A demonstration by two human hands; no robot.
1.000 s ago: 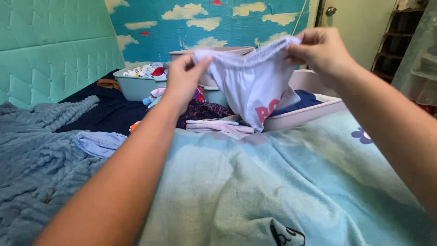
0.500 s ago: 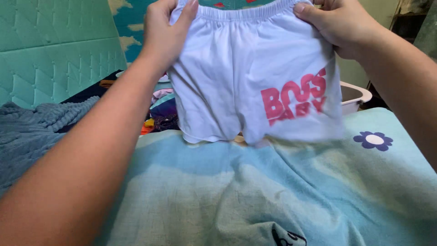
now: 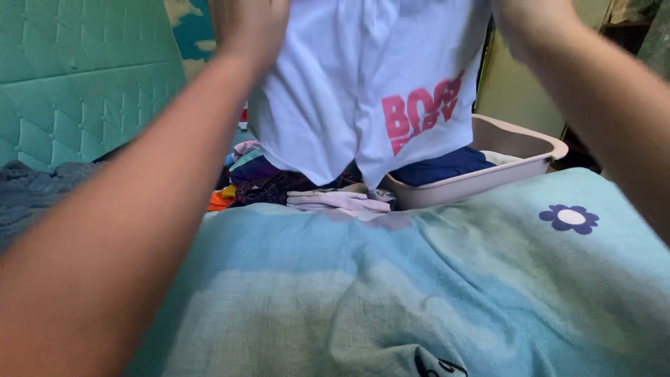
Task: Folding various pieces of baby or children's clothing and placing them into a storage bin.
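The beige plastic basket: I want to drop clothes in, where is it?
Head view, right of centre: the beige plastic basket sits behind the light-blue blanket, beside the held white shorts.

Both hands (image 3: 248,24) lifted white shorts (image 3: 363,91) higher, waistband now out of frame.

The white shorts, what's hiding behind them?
Behind the white shorts, a pile of clothes peeks out below, beside a beige tub holding dark blue cloth. Anything higher is covered.
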